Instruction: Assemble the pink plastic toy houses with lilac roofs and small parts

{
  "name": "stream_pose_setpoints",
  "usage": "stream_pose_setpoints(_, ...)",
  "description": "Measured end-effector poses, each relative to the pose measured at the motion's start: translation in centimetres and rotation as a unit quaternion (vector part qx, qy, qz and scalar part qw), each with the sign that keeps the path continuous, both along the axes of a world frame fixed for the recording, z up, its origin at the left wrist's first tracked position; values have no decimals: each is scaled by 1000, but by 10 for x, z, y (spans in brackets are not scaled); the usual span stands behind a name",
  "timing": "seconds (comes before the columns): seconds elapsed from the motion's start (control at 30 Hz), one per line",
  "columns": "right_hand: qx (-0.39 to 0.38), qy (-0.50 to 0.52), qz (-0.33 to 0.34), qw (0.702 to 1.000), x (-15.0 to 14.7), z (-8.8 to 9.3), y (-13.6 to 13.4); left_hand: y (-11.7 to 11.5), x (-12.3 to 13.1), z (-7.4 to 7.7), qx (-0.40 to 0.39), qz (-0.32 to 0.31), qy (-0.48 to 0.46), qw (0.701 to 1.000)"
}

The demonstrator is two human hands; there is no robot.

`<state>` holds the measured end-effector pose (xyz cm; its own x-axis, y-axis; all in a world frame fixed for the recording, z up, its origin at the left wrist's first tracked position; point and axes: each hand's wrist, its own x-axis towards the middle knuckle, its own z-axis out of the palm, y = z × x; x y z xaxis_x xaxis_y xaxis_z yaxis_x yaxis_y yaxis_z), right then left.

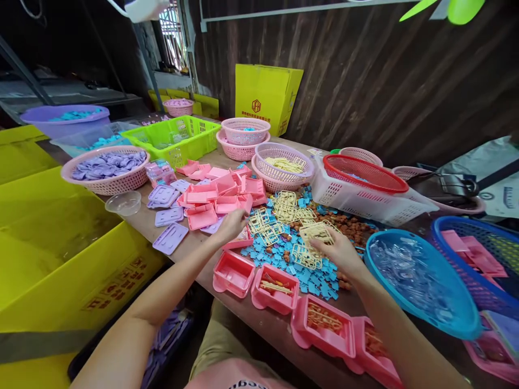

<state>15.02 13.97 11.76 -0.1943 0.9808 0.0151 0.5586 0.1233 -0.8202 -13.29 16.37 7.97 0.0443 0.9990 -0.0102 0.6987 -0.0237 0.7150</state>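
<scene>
My left hand (231, 226) is closed on a pink plastic tray (240, 240) at the edge of a heap of pink trays (221, 195). My right hand (338, 249) pinches a cream plastic parts frame (317, 232) above a scatter of small blue pieces (284, 259) and more cream frames (279, 213). Brown bits (348, 224) lie just beyond it. Along the near table edge stands a row of open pink trays (275, 289); some hold cream and brown parts.
Purple lids (168, 216) lie left of the pink heap. Pink baskets (106, 170), a green crate (174, 138), a white crate with a red basket (365, 175) and blue baskets (421, 281) ring the table. Yellow boxes (60, 254) stand at the left.
</scene>
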Motion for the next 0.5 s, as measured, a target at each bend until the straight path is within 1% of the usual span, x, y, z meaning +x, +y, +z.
stream_pose_setpoints(0.1, -17, 16, -34, 999, 21, -7, -6, 10, -5, -2, -40, 0, 110, 993)
stream_pose_setpoints(0.23, -46, 26, -46, 998, 32, -13, -19, 13, -8, -6, -98, 3, 217, 971)
stream_pose_setpoints(0.37, -55, 56, -39, 996, 32, -12, -29, 9, -13, -13, -145, -19, 272, 951)
stream_pose_setpoints(0.5, -40, 63, -29, 997, 28, -11, -35, 5, -19, -17, -163, -38, 281, 945)
